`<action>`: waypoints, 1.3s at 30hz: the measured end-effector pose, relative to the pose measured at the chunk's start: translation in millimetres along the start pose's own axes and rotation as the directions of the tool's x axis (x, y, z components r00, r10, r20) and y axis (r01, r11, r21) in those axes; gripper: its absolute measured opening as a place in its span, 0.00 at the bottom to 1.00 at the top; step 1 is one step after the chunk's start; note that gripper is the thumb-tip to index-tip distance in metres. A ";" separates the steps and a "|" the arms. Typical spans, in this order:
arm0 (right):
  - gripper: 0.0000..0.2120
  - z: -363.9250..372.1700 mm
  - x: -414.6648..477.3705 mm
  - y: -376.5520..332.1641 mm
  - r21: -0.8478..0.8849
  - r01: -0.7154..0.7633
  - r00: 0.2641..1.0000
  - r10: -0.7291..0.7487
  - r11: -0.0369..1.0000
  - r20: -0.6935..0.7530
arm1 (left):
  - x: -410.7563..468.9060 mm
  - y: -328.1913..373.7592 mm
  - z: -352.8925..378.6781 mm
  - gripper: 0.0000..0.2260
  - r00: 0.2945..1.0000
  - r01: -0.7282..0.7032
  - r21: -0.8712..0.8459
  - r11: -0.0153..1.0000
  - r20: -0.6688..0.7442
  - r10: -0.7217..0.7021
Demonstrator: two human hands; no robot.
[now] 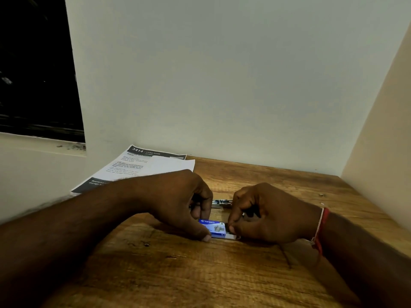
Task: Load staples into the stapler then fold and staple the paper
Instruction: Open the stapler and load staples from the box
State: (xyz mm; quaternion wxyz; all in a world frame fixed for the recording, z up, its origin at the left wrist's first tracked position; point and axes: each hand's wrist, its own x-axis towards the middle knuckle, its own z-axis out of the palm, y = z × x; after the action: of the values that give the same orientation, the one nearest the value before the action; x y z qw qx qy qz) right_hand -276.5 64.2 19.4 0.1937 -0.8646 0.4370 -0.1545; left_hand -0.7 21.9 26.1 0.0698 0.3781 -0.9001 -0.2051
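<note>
- We see a pale wall [222,74] filling most of the view, with a side wall closing in on the right.
- Wooden table [178,274] runs across the lower half and butts against that wall.
- Dark window [33,63] at upper left, over a pale sill.
- Paper [138,167]: printed sheets lie flat at the far left of the table against the wall, a blank white sheet overlapping them. They are well apart from the hands' work and partly hidden by the left forearm.
- Left hand [182,203]: fingers curled, thumb tip down on the table at the near left corner of the staple box [213,227]. We read it as clamped on the box's left end.
- Right hand [266,214]: fingers curled, thumb and fingertip pinching the box's right end.
- The staple box is small and blue and lies on the table between the two hands. A white inner tray [231,236] pokes out on its right side.
- Stapler [221,203]: only a silvery metal stretch shows, just beyond the box, in the gap between the hands. We cannot tell if either hand touches it.
- Red and white thread [321,227] around the right wrist.
</note>
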 end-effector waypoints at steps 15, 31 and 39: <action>0.05 0.7 2.8 -23.3 -0.083 -0.225 0.973 0.228 0.971 0.034 | -1.5 3.1 -0.6 0.15 1.000 -0.023 0.026 0.999 -0.012 0.023; 0.07 3.8 10.8 -4.1 0.645 -0.164 0.964 0.259 0.747 -0.056 | 12.4 -10.4 10.1 0.14 0.756 -0.405 0.089 0.910 -0.527 0.388; 0.16 7.9 13.2 0.0 0.857 -0.141 0.949 0.315 0.496 -0.026 | 19.1 -9.7 18.1 0.08 0.651 -0.462 0.043 0.886 -0.662 0.372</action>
State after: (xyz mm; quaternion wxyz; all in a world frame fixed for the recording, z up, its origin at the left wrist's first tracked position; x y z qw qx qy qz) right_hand -265.6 55.0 13.7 0.5664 -0.5781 0.4333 -0.3966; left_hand -12.9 8.0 5.0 0.4487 0.2028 -0.8650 -0.0961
